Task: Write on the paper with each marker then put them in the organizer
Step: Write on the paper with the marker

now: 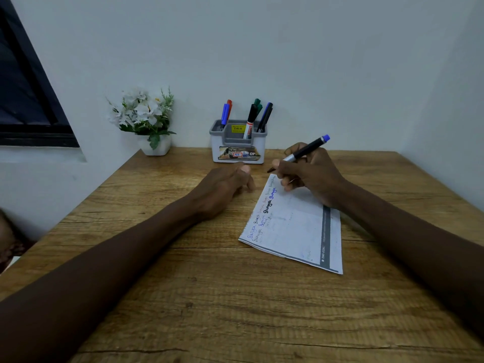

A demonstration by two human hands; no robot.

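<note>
A white sheet of paper point(296, 226) lies on the wooden table point(209, 297), with several handwritten words in blue and black along its left edge. My right hand point(311, 176) grips a black marker with a blue end point(306, 150), its tip just past the paper's far corner. My left hand point(225, 184) rests on the table left of the paper, fingers loosely curled, holding nothing. A grey and white organizer point(238, 150) stands at the back against the wall, holding several markers point(251, 116) in blue, red, black and green.
A white pot of artificial white flowers point(146, 121) stands at the back left corner. A dark window frame point(28, 95) is on the left wall. Walls close the table at the back and right.
</note>
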